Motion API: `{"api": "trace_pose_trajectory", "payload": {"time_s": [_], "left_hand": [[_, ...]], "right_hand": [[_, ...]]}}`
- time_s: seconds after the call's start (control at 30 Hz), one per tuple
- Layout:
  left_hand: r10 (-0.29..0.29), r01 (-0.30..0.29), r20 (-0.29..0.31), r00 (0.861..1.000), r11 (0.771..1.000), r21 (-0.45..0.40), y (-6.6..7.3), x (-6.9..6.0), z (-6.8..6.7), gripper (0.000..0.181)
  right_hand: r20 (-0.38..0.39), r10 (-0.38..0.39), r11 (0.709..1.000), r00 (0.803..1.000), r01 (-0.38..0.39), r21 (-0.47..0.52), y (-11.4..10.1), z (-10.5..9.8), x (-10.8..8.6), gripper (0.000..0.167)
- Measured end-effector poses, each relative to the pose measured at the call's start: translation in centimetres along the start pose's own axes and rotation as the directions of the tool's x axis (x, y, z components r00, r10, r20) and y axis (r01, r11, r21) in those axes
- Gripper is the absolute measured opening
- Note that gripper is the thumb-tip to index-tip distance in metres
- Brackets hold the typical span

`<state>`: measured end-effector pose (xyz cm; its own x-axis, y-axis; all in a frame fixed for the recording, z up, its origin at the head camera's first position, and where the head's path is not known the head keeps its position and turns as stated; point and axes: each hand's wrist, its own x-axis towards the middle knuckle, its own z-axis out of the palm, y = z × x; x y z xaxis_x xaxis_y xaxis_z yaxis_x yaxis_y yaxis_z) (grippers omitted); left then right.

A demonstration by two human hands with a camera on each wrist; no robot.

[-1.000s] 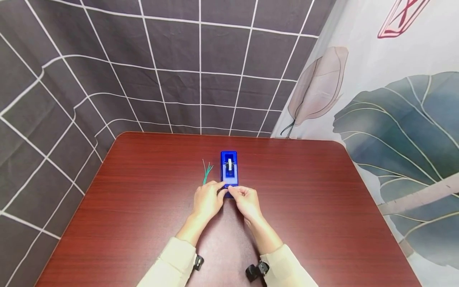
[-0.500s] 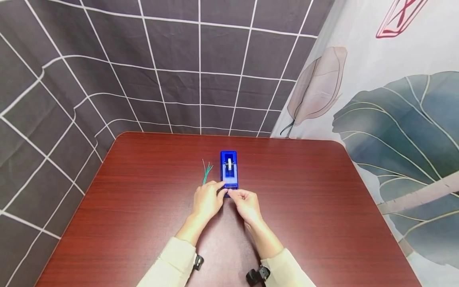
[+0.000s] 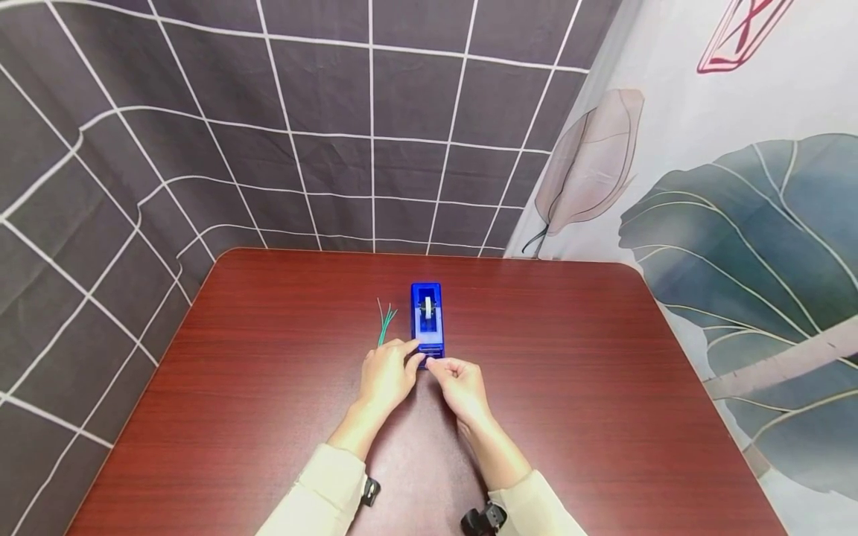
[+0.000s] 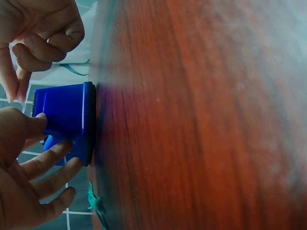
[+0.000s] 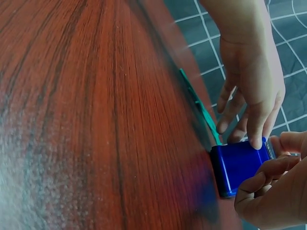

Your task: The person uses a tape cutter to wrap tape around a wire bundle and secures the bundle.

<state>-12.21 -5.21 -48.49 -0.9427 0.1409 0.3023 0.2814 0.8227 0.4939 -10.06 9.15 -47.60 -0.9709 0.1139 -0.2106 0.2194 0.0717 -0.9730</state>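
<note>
I advise bracing the blue plastic tape dispenser [image 3: 429,336], gripped by the bare left hand [image 3: 386,378] on the red wood-grain table [image 3: 570,357], while the bare right hand [image 3: 465,387], closed in a pinch seemingly on transparent tape, pulls evenly. The head view alone shows the white ring-shaped roll [image 3: 428,307]; the wrist views, the smooth near face [image 5: 237,165].

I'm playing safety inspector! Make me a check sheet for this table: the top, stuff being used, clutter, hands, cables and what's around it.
Surface: red-brown wood-grain table, rounded far corners.
Job's things: blue tape dispenser, a tape roll inside.
Clutter: thin green strands left of the dispenser.
Hands: left hand holds the dispenser's near end; right hand has thumb and finger pinched there, probably on tape too clear to make out.
Cables: nothing seen, unless the strands are wire.
Surroundings: dark grid-patterned cloth behind and left, pale leaf-patterned cloth right.
</note>
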Motion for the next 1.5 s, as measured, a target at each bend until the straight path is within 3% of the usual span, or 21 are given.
{"api": "trace_pose_trajectory", "payload": {"time_s": [0.43, 0.83, 1.5], "left_hand": [[0.000, -0.001, -0.004, 1.000, 1.000, -0.010, 0.2, 0.0, -0.2, 0.027], [-0.006, 0.006, 0.003, 1.000, 1.000, -0.013, 0.3, -0.1, -0.2, 0.027], [0.000, 0.000, -0.013, 1.000, 1.000, -0.003, 0.2, -0.2, -0.1, 0.027]], "right_hand": [[0.013, -0.004, 1.000, 1.000, 0.004, 0.017, -3.5, -0.1, -3.1, 0.026], [0.007, -0.006, 1.000, 1.000, 0.006, -0.003, 0.2, -0.4, -1.4, 0.027], [0.015, 0.003, 1.000, 1.000, -0.003, 0.002, 1.0, -0.5, -2.3, 0.027]]}}
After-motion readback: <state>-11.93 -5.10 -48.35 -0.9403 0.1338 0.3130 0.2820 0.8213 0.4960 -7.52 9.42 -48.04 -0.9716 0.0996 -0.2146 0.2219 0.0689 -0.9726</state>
